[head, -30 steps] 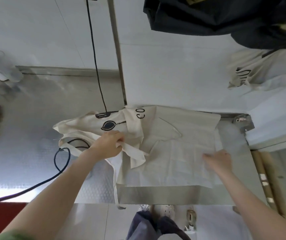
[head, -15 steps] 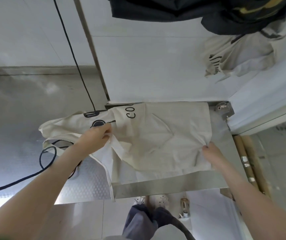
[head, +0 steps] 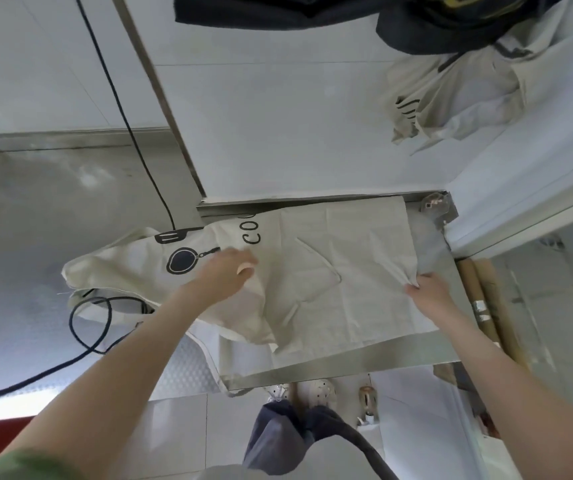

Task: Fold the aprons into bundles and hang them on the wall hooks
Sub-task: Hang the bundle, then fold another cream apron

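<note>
**Apron position and hand contact on the counter**

The cream apron [head: 330, 271] lies spread on the steel counter [head: 364, 362]. Its skirt covers most of the top, from the back edge almost to the front edge. The printed part, showing a spatula, a pan and the letters "COO", extends past the counter's left edge onto a textured steel surface [head: 18, 271]. A strap hangs over the front edge near the front-left corner.

The left hand [head: 224, 271] rests on the apron near the left edge, just beside the pan print. Its fingers are curled on a raised fold of cloth; motion blur softens the detail. The right hand [head: 429, 294] pinches the apron's hem near the right edge, and the cloth puckers at the fingertips.

A black cable [head: 91, 327] loops on the textured surface, partly under the apron, and runs up the wall. Cardboard tubes [head: 486, 306] stand beyond the counter's right edge. On the wall above, a dark apron [head: 313, 12] and a second cream apron [head: 451, 95] hang bunched.
</note>
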`<state>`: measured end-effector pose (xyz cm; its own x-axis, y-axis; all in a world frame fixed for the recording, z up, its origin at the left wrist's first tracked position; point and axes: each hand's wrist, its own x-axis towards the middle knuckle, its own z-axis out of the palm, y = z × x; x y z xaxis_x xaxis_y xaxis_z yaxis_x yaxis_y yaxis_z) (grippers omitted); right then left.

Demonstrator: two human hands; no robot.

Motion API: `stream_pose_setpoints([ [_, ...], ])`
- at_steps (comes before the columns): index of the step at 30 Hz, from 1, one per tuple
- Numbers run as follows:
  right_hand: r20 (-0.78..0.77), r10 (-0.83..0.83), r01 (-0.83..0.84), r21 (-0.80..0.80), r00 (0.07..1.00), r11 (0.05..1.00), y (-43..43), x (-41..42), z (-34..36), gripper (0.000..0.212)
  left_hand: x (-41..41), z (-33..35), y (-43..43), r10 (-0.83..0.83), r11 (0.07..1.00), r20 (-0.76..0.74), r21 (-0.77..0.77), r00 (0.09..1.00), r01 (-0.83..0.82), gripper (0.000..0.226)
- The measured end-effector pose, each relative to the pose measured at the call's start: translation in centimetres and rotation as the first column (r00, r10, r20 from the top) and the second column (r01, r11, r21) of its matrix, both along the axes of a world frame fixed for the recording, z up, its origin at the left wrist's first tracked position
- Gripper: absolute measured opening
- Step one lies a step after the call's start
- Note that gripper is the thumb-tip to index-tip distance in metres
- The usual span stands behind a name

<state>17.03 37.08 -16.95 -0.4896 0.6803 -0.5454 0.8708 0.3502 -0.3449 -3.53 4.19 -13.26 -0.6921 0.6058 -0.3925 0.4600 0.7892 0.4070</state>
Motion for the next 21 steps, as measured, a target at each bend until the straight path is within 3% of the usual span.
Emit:
stream_pose_setpoints([
  [2,-0.001,0.017,-0.017,0.010,1.000,1.000,0.3,0.3,0.3,0.027,0.6,-1.0,1.2,0.052,0.999,-0.189,0.003,0.981,-0.053,0.051],
  [5,0.040,-0.033,0.032,0.018,0.999,0.999,1.4,1.2,1.2,0.030,1.3,-2.3,2.4,0.014,0.975,-0.139,-0.218,0.990,-0.044,0.096],
  [7,0.071,-0.057,0.056,0.015,0.996,0.998,2.1,2.3,1.6,0.020,1.5,-3.6,2.6,-0.001,0.949,-0.097,-0.313,0.995,-0.029,0.108],
  [9,0.090,-0.069,0.068,0.017,0.994,0.998,2.5,3.2,1.6,0.017,1.7,-4.2,2.6,0.035,0.950,-0.138,-0.302,0.990,-0.076,0.099],
  [11,0.100,-0.053,0.052,0.010,0.994,0.999,2.8,3.8,1.4,0.007,1.6,-4.2,2.8,0.124,0.968,-0.241,-0.183,0.963,-0.171,0.078],
  [13,0.071,-0.057,0.057,0.002,0.996,0.998,2.9,3.8,0.7,0.035,0.7,-4.1,2.7,0.185,0.975,-0.344,-0.056,0.921,-0.216,0.062],
  [15,-0.008,-0.127,0.127,-0.045,0.992,0.991,2.3,3.1,1.1,0.060,-0.7,-3.9,2.5,0.195,0.974,-0.407,-0.028,0.892,-0.226,0.052],
  [18,-0.045,-0.133,0.137,0.120,0.990,0.983,1.2,1.0,1.7,0.073,-3.2,-3.7,1.9,0.151,0.963,-0.379,-0.152,0.913,-0.223,0.034],
  [21,-0.004,0.036,-0.032,0.349,0.999,0.936,0.6,-2.0,2.3,0.071,-5.6,-3.6,0.9,0.058,0.920,-0.347,-0.344,0.936,-0.185,0.030],
])
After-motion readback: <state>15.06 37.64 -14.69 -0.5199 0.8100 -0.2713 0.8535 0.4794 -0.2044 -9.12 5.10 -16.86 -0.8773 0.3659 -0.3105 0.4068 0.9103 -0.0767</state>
